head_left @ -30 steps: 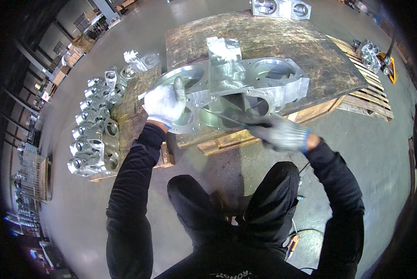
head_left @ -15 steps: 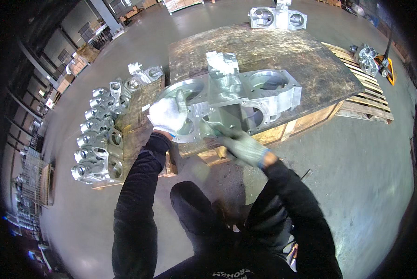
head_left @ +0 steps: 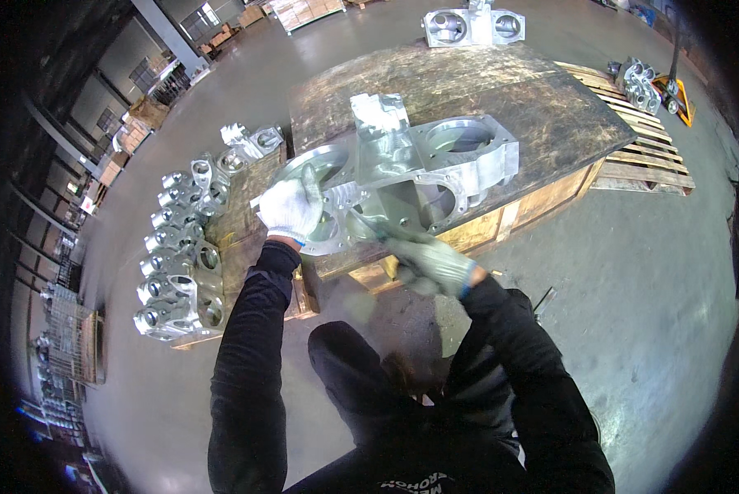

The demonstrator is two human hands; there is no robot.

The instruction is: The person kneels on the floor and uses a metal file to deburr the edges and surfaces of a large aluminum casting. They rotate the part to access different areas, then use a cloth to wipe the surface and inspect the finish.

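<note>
A large silvery metal housing [head_left: 478,174] with several round bores lies across the near edge of a dark wooden crate top. My left hand [head_left: 290,207], in a white knitted glove, grips the housing's left end between two bores, thumb pointing away from me. My right hand [head_left: 431,262], in a pale greyish glove, is curled at the near side, in front of the housing's middle openings. It is smeared by motion. Something slim and blurred runs from its fingers toward the housing wall, too unclear to name.
A lower wooden crate [head_left: 250,216] at left bears several smaller castings [head_left: 192,300]. Another housing [head_left: 473,28] stands at the crate's far edge. On the right are a slatted pallet [head_left: 643,156], more castings [head_left: 638,85] and an orange pallet jack [head_left: 684,103]. A thin rod [head_left: 544,301] shows beside my right arm.
The view has shifted slightly, moving the scene a little left. My left hand keeps its place on the housing. My right hand stays near the same openings, still blurred.
</note>
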